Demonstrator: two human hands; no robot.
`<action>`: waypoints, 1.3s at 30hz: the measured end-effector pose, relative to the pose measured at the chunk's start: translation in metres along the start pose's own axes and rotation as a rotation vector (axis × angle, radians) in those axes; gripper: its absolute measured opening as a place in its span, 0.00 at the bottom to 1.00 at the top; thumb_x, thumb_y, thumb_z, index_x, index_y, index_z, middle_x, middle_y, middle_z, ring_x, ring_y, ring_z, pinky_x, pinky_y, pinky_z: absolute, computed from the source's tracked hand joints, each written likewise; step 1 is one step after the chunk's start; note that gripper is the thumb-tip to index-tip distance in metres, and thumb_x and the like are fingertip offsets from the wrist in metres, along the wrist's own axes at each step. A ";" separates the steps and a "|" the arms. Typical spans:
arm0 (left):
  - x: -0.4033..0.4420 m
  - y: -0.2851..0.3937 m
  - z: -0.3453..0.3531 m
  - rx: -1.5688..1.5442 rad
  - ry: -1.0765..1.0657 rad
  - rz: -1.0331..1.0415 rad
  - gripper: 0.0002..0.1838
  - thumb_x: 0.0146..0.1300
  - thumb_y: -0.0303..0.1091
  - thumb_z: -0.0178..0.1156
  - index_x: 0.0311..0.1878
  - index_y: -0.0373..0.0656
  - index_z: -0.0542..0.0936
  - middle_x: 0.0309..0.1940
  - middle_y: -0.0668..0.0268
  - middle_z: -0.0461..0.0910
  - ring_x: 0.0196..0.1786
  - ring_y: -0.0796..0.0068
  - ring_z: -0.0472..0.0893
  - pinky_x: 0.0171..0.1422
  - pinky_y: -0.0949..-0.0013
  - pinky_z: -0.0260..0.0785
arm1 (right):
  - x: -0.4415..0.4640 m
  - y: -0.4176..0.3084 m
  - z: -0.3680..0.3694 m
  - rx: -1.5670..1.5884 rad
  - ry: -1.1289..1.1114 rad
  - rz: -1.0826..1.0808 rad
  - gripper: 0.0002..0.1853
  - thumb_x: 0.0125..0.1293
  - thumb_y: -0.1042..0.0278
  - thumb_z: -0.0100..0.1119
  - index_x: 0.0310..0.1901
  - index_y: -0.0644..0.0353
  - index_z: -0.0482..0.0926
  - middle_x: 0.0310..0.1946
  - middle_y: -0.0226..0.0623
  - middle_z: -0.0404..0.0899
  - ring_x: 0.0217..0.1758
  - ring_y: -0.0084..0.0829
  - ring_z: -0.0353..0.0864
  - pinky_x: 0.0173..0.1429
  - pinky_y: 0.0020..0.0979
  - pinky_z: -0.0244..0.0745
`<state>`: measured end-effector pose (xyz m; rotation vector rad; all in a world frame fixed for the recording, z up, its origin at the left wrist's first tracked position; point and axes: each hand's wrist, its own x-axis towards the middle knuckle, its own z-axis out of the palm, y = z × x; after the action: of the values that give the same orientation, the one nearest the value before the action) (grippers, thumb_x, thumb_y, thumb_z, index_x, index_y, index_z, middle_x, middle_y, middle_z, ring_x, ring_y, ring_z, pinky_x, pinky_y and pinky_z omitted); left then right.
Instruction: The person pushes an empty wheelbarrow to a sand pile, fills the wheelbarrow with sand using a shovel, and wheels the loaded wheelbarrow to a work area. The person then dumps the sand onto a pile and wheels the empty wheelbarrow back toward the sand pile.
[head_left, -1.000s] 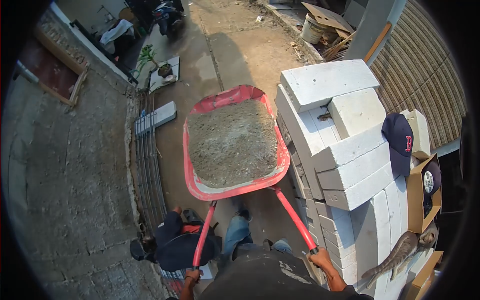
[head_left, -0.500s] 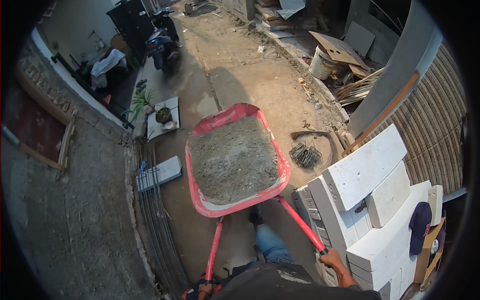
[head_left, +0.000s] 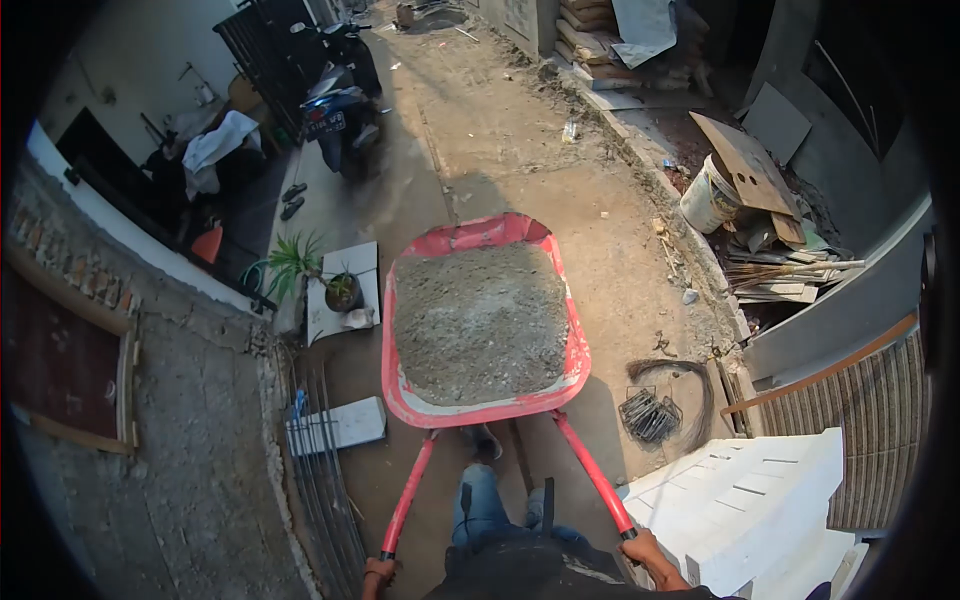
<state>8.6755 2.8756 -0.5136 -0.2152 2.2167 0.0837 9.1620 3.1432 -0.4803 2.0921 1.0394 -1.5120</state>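
Note:
A red wheelbarrow [head_left: 578,372] stands in front of me, its tray loaded with grey sand-like material [head_left: 482,325]. My left hand [head_left: 379,572] is closed around the end of its left handle [head_left: 409,497]. Around the black grip of the right handle [head_left: 590,465] my right hand [head_left: 648,550] is wrapped. Both arms reach down at my sides, and one leg in jeans [head_left: 479,505] shows between the handles. The wheel is hidden beneath the tray.
White blocks [head_left: 740,490] are stacked close on my right. Steel bars [head_left: 325,480] and a pale block [head_left: 345,425] lie along the left wall. Ahead are a potted plant [head_left: 343,291], a parked motorbike [head_left: 340,120], bundled wire [head_left: 650,415] and a bucket [head_left: 709,195].
The wheelbarrow and I have moved forward along the path. The block stack has slid back and lower in view, and the plant, wire and motorbike appear nearer.

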 end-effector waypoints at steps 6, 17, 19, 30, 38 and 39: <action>-0.019 0.199 -0.007 0.103 0.098 -0.018 0.14 0.39 0.35 0.65 0.23 0.33 0.77 0.14 0.61 0.74 0.14 0.70 0.74 0.18 0.68 0.67 | 0.082 -0.144 -0.074 -0.002 -0.044 0.043 0.08 0.43 0.73 0.63 0.25 0.64 0.75 0.14 0.37 0.74 0.14 0.25 0.73 0.17 0.29 0.67; 0.019 0.551 -0.045 0.033 0.054 0.082 0.10 0.40 0.32 0.64 0.21 0.36 0.75 0.14 0.63 0.73 0.14 0.71 0.73 0.18 0.68 0.65 | 0.212 -0.448 -0.211 0.149 -0.096 -0.042 0.08 0.40 0.78 0.63 0.21 0.65 0.72 0.12 0.34 0.72 0.11 0.24 0.70 0.15 0.27 0.64; 0.057 0.603 -0.047 0.026 0.047 0.068 0.09 0.39 0.29 0.64 0.20 0.38 0.73 0.13 0.64 0.71 0.13 0.73 0.71 0.16 0.70 0.62 | 0.255 -0.489 -0.212 0.110 -0.064 -0.047 0.09 0.40 0.76 0.64 0.22 0.65 0.72 0.13 0.35 0.73 0.11 0.24 0.71 0.15 0.27 0.66; 0.105 0.951 -0.124 0.137 0.052 0.089 0.13 0.41 0.36 0.65 0.25 0.35 0.78 0.16 0.62 0.76 0.16 0.72 0.76 0.20 0.68 0.68 | 0.332 -0.820 -0.330 0.106 -0.117 -0.013 0.08 0.41 0.72 0.63 0.22 0.62 0.73 0.12 0.35 0.73 0.11 0.25 0.70 0.14 0.28 0.62; 0.174 1.184 -0.132 0.048 0.009 0.013 0.13 0.40 0.35 0.66 0.24 0.36 0.76 0.16 0.62 0.75 0.16 0.71 0.74 0.19 0.68 0.66 | 0.445 -1.031 -0.397 0.138 -0.069 -0.057 0.08 0.40 0.73 0.63 0.21 0.65 0.73 0.14 0.37 0.73 0.13 0.27 0.73 0.16 0.29 0.65; 0.182 1.225 -0.134 0.034 0.004 0.022 0.13 0.40 0.35 0.66 0.24 0.36 0.76 0.16 0.62 0.75 0.16 0.71 0.74 0.19 0.68 0.66 | 0.466 -1.063 -0.406 0.100 -0.030 -0.089 0.08 0.40 0.74 0.63 0.20 0.65 0.73 0.14 0.37 0.73 0.13 0.27 0.72 0.16 0.29 0.65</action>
<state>8.2362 4.0381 -0.5955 -0.1719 2.2231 0.0580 8.7227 4.2829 -0.6247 2.1080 1.0794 -1.6651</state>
